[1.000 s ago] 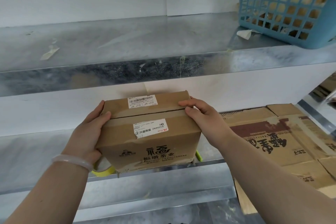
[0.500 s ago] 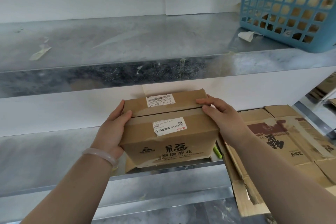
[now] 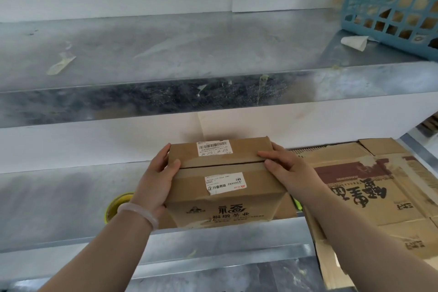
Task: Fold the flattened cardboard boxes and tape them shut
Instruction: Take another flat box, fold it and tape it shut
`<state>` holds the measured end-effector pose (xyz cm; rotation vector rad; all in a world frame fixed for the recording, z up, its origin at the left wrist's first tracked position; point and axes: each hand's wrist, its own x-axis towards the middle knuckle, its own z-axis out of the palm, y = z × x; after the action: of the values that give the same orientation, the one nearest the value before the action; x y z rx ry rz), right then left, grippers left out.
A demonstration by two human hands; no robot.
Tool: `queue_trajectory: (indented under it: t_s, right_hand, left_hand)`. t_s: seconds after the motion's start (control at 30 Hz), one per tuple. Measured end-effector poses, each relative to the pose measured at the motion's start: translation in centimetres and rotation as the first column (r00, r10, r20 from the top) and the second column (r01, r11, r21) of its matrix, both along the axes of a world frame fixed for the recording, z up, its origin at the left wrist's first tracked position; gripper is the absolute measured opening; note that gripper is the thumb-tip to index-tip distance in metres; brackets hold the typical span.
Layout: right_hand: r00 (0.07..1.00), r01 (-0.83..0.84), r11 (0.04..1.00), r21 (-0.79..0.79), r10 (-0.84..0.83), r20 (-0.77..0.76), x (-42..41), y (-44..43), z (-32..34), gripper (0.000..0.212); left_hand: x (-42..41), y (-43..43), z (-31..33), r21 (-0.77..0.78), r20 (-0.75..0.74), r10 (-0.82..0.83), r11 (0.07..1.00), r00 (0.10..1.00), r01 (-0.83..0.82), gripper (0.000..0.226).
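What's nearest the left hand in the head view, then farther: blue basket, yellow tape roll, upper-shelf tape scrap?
From the left hand:
1. yellow tape roll, beside its wrist.
2. tape scrap, upper shelf, left.
3. blue basket, upper shelf, far right.

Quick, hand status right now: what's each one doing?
Left hand: grips the left end of the small cardboard box, thumb on top.
Right hand: holds the box's right end, fingers over the top.
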<state>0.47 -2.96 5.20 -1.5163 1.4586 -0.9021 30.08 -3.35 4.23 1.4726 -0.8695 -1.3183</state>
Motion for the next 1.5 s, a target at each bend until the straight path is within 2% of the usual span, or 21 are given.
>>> queue_trajectory:
  t_s: [0.07, 0.17, 0.3, 0.4, 0.53, 0.6, 0.63, 0.7, 0.87, 0.97, 1.07, 1.13, 1.17, 1.2, 1.27, 1.3, 1.33, 1.37, 1.43, 1.47, 1.5]
  right_hand:
    - [0.978, -0.015, 0.999, -0.043, 0.006, -0.211, -0.2, -0.2, 0.3, 0.025]
    - [0.879, -0.048, 0.995, -0.089, -0.001, -0.477, 0.3, -0.2, 1.1, 0.030]
    - [0.758, -0.149, 0.987, -0.065, 0.071, -0.649, 1.7, 0.6, 1.1, 0.062]
    - [0.743, -0.130, 0.986, -0.101, 0.030, -0.669, 2.0, 0.9, 0.9, 0.069]
    - [0.724, -0.109, 0.971, -0.213, -0.069, -0.686, 2.1, 0.6, 0.6, 0.063]
    - [0.715, -0.106, 0.962, -0.253, -0.103, -0.692, 2.2, 0.6, 0.5, 0.059]
    - [0.705, -0.110, 0.957, -0.269, -0.116, -0.699, 2.3, 0.6, 0.5, 0.058]
    - [0.673, -0.137, 0.948, -0.287, -0.124, -0.730, 2.4, 0.5, 0.8, 0.058]
    - [0.574, -0.282, 0.948, -0.144, 0.047, -0.818, 3.9, 0.8, 1.2, 0.072]
    - [0.541, -0.295, 0.949, -0.109, 0.071, -0.838, 4.1, 0.6, 1.5, 0.074]
    - [0.526, -0.302, 0.948, -0.096, 0.082, -0.847, 3.7, 0.5, 1.6, 0.076]
    - [0.514, -0.307, 0.947, -0.097, 0.079, -0.854, 3.6, 0.5, 1.5, 0.080]
    - [0.512, -0.305, 0.947, -0.097, 0.077, -0.856, 3.7, 0.5, 1.5, 0.081]
    - [0.513, -0.300, 0.949, -0.097, 0.074, -0.855, 3.7, 0.6, 1.4, 0.081]
    - [0.512, -0.290, 0.952, -0.096, 0.069, -0.856, 3.7, 0.6, 1.4, 0.081]
    - [0.509, -0.289, 0.953, -0.096, 0.068, -0.858, 3.7, 0.6, 1.4, 0.080]
    - [0.505, -0.288, 0.953, -0.096, 0.066, -0.861, 3.7, 0.6, 1.4, 0.080]
    - [0.502, -0.288, 0.953, -0.096, 0.065, -0.863, 3.7, 0.6, 1.4, 0.079]
    - [0.504, -0.284, 0.954, -0.095, 0.064, -0.861, 3.7, 0.5, 1.5, 0.078]
    - [0.512, -0.279, 0.955, -0.097, 0.063, -0.857, 3.8, 0.6, 1.5, 0.078]
    - [0.518, -0.276, 0.956, -0.099, 0.061, -0.853, 3.8, 0.6, 1.5, 0.078]
  left_hand:
    - [0.1, -0.3, -0.4, -0.033, 0.039, -0.020, 0.999, 0.999, 0.021, 0.040]
    - [-0.4, -0.3, -0.8, -0.060, 0.054, 0.007, 0.998, 0.998, -0.004, 0.042]
    - [-1.4, -0.4, -0.4, -0.071, 0.144, -0.018, 0.997, 0.989, 0.028, 0.042]
    - [-1.2, -0.4, -0.3, -0.093, 0.279, -0.056, 0.992, 0.959, 0.085, 0.042]
    - [-0.4, -0.5, 0.2, -0.118, 0.623, -0.234, 0.915, 0.746, 0.386, 0.077]
    - [-0.3, -0.8, 0.6, -0.123, 0.727, -0.254, 0.865, 0.637, 0.486, 0.079]
    - [-0.3, -1.0, 0.6, -0.125, 0.746, -0.247, 0.860, 0.618, 0.494, 0.077]
    - [-0.3, -1.2, 0.8, -0.140, 0.752, -0.218, 0.870, 0.623, 0.473, 0.075]
    - [-0.5, -1.4, 0.5, -0.151, 0.765, -0.192, 0.875, 0.614, 0.461, 0.075]
    - [-0.1, -1.4, 0.8, -0.125, 0.753, -0.238, 0.864, 0.613, 0.489, 0.078]
    - [2.1, -0.5, 0.4, -0.162, 0.526, -0.311, 0.877, 0.792, 0.452, 0.072]
    - [5.0, 1.1, -1.1, -0.183, 0.448, -0.126, 0.956, 0.885, 0.228, 0.052]
    - [7.0, 2.1, -2.2, -0.170, 0.529, -0.030, 0.975, 0.848, 0.141, 0.040]
    - [9.2, 3.3, -3.4, -0.133, 0.658, 0.001, 0.985, 0.753, 0.114, 0.033]
    - [12.8, 6.0, -5.6, 0.006, 0.894, -0.113, 0.971, 0.433, 0.241, 0.038]
    - [14.2, 7.0, -6.8, 0.102, 0.949, -0.188, 0.943, 0.254, 0.317, 0.041]
    - [15.2, 7.8, -7.7, 0.158, 0.966, -0.220, 0.919, 0.138, 0.360, 0.044]
    - [15.6, 8.2, -8.0, 0.158, 0.973, -0.209, 0.908, 0.095, 0.389, 0.043]
    - [15.2, 8.3, -7.5, 0.036, 0.995, -0.073, 0.901, 0.069, 0.433, 0.020]
    - [14.7, 8.0, -6.7, -0.038, 0.996, -0.004, 0.894, 0.092, 0.447, 0.016]
    - [14.0, 7.4, -5.9, -0.113, 0.985, 0.040, 0.885, 0.168, 0.451, 0.027]
